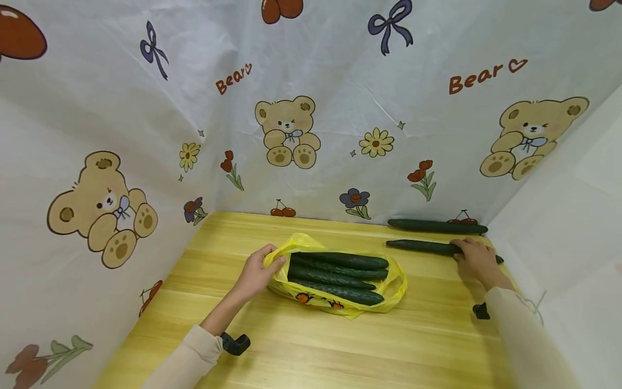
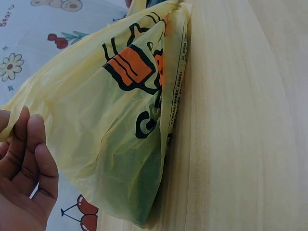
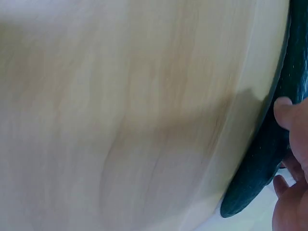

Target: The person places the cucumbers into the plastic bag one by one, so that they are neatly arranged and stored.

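In the head view, a yellow plastic bag [image 1: 398, 294] lies on its side with several dark green cucumbers [image 1: 340, 278] inside, its mouth spread. My left hand [image 1: 257, 272] pinches the bag's left edge between thumb and fingers; the left wrist view shows the bag's film [image 2: 96, 120] pulled up toward that hand [image 2: 29, 168]. At the right, my right hand [image 1: 478, 259] grips a single cucumber [image 1: 420, 246] lying on the table. In the right wrist view, the thumb [image 3: 284, 113] presses one side of this cucumber [image 3: 255, 168], fingers on the other.
Another cucumber [image 1: 432, 226] lies behind the gripped one, along the foot of the patterned back sheet [image 1: 335, 119]. Sheets with printed bears also hang at the left. A white wall [image 1: 573, 216] stands close on the right. The table [image 1: 311, 351] has a wood-grain surface.
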A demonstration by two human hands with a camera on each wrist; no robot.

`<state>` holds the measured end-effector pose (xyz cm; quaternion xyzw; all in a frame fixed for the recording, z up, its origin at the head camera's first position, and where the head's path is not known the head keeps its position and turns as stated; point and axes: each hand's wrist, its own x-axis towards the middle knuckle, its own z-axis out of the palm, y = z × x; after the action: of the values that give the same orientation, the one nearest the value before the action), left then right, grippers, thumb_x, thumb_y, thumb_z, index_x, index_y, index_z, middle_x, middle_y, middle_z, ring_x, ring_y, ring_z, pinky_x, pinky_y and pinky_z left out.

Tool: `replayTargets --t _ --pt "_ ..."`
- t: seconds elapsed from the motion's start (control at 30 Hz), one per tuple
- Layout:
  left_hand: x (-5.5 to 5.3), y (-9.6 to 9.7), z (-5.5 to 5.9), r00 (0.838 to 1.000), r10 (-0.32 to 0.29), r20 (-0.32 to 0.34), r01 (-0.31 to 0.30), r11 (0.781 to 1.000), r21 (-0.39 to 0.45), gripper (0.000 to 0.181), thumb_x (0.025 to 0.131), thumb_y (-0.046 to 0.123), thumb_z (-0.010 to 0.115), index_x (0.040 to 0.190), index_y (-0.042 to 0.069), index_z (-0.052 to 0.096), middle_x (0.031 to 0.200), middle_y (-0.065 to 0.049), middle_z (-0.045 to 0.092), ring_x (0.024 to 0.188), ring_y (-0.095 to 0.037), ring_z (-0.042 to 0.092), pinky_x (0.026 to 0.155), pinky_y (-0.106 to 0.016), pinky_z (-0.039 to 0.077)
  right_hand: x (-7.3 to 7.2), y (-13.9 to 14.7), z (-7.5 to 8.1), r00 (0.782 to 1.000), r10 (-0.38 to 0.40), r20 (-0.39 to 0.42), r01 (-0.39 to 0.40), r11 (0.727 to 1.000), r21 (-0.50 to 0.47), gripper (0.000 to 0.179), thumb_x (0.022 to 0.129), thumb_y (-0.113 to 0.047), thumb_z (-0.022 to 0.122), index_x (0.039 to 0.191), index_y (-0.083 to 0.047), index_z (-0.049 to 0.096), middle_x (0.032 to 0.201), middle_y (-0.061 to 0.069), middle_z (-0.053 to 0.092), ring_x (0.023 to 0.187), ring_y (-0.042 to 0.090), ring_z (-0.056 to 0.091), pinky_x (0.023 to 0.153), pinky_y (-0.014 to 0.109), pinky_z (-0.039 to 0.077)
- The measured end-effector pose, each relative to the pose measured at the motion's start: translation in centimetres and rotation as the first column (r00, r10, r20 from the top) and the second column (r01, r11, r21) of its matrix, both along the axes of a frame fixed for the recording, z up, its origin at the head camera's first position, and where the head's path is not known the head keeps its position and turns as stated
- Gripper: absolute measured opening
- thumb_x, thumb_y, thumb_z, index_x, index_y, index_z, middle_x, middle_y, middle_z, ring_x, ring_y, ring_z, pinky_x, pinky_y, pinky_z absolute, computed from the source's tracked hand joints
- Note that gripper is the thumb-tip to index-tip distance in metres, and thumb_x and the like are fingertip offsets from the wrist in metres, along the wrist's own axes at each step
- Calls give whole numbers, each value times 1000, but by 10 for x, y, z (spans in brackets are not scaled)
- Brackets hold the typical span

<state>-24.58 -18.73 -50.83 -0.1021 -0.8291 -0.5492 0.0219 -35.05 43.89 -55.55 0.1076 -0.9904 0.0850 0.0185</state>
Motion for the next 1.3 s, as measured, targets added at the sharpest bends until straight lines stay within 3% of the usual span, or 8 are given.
replayTargets --t 0.2,0.3,0.43,0.57,0.7,0.93,1.2,1.3 --pt "2 -2 -2 1000 11 -13 -11 1000 -4 21 107 38 69 107 17 68 81 -7 59 50 -8 37 48 -26 38 18 -1 -3 999 37 -19 -37 999 -38 46 111 -22 58 151 -1 49 145 41 47 122 68 51 96 82 36" --pt "3 -2 -2 1000 5 0 -5 1000 -2 23 107 39 69 106 16 67 81 -8 59 50 -9 37 48 -26 38 32 -4 2 993 78 -84 -82 995 -48 46 109 -20 65 148 1 53 136 40 53 112 61 57 89 76 44" --pt "2 0 0 1000 -4 16 4 1000 9 25 107 39 69 108 15 67 82 -9 59 52 -9 40 49 -26 40 47 -9 14 961 153 -231 -165 986 -35 44 99 -11 77 138 5 62 120 35 63 96 49 64 78 65 52" --pt "1 2 2 1000 -1 9 1 1000 13 22 108 38 68 110 16 68 81 -8 58 52 -10 40 48 -26 39 59 -13 30 933 186 -307 -203 979 -24 43 95 -8 81 133 5 66 115 32 66 94 46 65 77 64 53" --pt "1 2 2 1000 -2 11 2 1000 12 20 108 37 68 110 16 68 80 -8 57 51 -10 39 48 -26 37 72 -12 41 931 193 -309 -215 976 -38 40 96 -8 80 132 5 67 116 30 68 98 46 66 80 64 53" --pt "1 1 -1 999 -18 30 18 1000 12 20 107 36 69 111 16 68 79 -6 57 54 -11 43 50 -25 41 104 -14 61 951 179 -251 -208 973 -97 39 101 -16 76 134 2 67 124 30 69 110 52 65 87 68 52" --pt "1 1 4 999 -21 27 20 1000 8 22 108 38 68 113 16 68 80 -6 56 54 -12 43 51 -26 41 126 -35 92 891 284 -355 -314 949 -31 38 94 -10 82 129 -5 69 119 14 73 106 36 69 84 53 57" --pt "0 1 4 1000 -23 18 23 1000 9 21 108 37 68 112 16 68 81 -7 56 54 -12 42 51 -26 41 131 -47 101 883 303 -359 -336 941 -33 37 94 -9 83 129 -8 70 119 9 73 105 31 69 81 44 58"
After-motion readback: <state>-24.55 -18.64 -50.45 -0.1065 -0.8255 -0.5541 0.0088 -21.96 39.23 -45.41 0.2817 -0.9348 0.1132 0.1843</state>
